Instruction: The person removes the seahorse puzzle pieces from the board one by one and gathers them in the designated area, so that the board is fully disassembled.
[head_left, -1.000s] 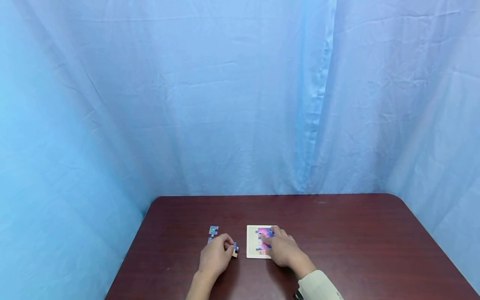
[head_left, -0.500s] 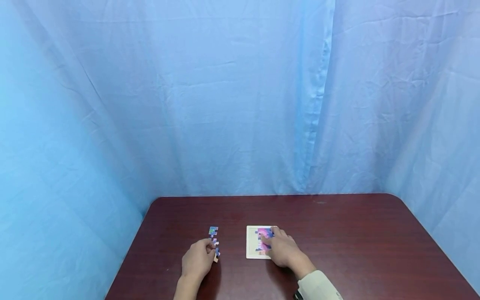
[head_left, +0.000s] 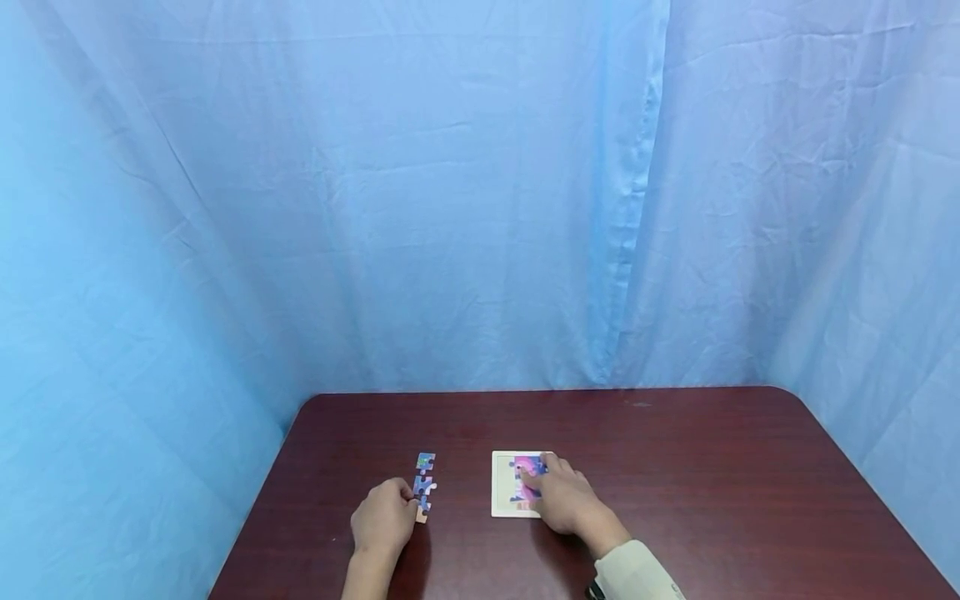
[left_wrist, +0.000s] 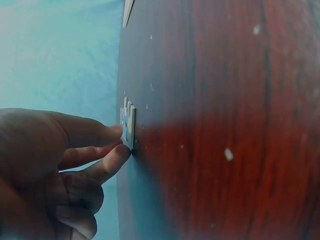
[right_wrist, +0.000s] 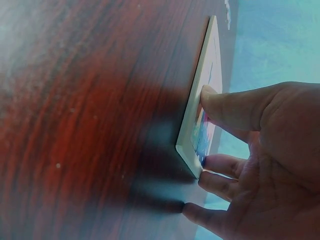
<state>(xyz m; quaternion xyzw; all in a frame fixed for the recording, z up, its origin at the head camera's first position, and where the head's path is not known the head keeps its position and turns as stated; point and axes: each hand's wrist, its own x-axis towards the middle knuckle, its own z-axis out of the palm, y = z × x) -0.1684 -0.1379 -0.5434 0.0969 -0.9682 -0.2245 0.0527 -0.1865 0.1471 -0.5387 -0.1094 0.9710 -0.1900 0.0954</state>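
Observation:
My left hand (head_left: 384, 518) pinches a blue and tan jigsaw piece (head_left: 423, 510) by its left side at the table's left part. In the left wrist view, thumb and fingertips meet the edge of that piece (left_wrist: 131, 127). Just beyond it lie a blue-purple piece (head_left: 423, 485) and a blue piece (head_left: 425, 461), in a column. My right hand (head_left: 566, 500) rests on the right side of a cream puzzle tray (head_left: 502, 487), covering part of its pink and blue picture. The right wrist view shows the thumb on the tray rim (right_wrist: 189, 134) and extended fingers at its corner.
Both hands work over a dark red-brown table (head_left: 675, 467). Bare table lies between the loose pieces and the tray. Light blue curtains (head_left: 450, 208) hang behind the table and at its sides.
My left hand has carried the jigsaw piece left, from near the tray to the near end of the column of loose pieces. The right hand and the tray stay practically in place.

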